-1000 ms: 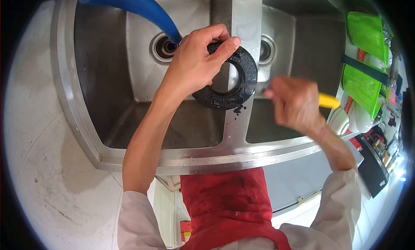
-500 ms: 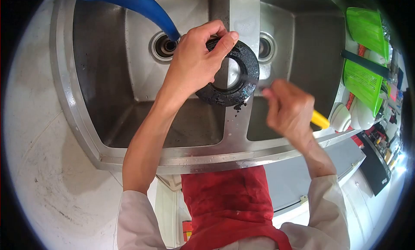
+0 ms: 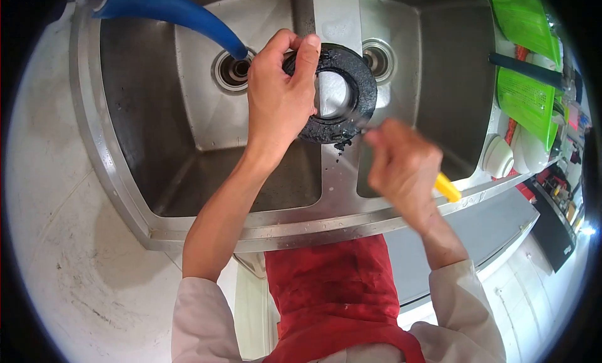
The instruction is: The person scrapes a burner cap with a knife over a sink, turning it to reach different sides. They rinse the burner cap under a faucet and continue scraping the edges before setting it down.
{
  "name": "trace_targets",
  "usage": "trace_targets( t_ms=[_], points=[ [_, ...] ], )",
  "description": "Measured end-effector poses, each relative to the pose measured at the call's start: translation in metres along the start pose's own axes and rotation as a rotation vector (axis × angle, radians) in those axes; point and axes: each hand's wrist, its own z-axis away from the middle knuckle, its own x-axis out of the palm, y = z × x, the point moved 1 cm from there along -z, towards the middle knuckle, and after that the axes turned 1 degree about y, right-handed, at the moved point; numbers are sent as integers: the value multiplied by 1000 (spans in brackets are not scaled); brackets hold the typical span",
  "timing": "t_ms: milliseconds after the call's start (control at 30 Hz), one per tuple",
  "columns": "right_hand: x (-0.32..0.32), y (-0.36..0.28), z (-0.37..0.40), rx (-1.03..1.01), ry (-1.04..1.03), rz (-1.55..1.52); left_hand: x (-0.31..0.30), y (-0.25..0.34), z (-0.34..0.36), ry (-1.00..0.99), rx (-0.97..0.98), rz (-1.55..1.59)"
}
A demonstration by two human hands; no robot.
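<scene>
A thick black ring (image 3: 362, 74) with a rough, crusted surface rests over the metal divider (image 3: 338, 187) between two sink basins. My left hand (image 3: 282, 90) grips its left side, thumb on top and fingers curled round the edge. In a closed fist, my right hand (image 3: 404, 165) holds a yellow-handled tool (image 3: 448, 187). Its thin grey end meets the ring's lower right part, but motion blur hides the exact shape of the tip. Black flakes (image 3: 340, 146) lie on the divider just below the ring.
A blue hose (image 3: 188, 15) hangs over the left basin, ending near its drain (image 3: 233, 71). Beyond the right basin stand green baskets (image 3: 527, 103), white bowls (image 3: 499, 156) and a dark bar (image 3: 527, 71). The sink's front rim (image 3: 301, 228) borders a red apron.
My right hand and the tool have moved left and slightly down along the ring. The ring has turned or shifted a little under my left hand. The whole view has also shifted slightly.
</scene>
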Motion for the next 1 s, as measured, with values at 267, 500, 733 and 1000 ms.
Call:
trace_targets(
  t_ms=[267,500,733,1000],
  points=[
    [7,-8,6,60,41,-41,7,-6,12,162,-46,165],
    [-3,1,-13,56,5,16,-16,6,8,129,93,83],
    [1,-7,2,122,20,-52,-9,2,-10,32,211,-307],
    [-6,-19,23,344,-24,-119,-3,-14,1,220,233,-185]
  ],
)
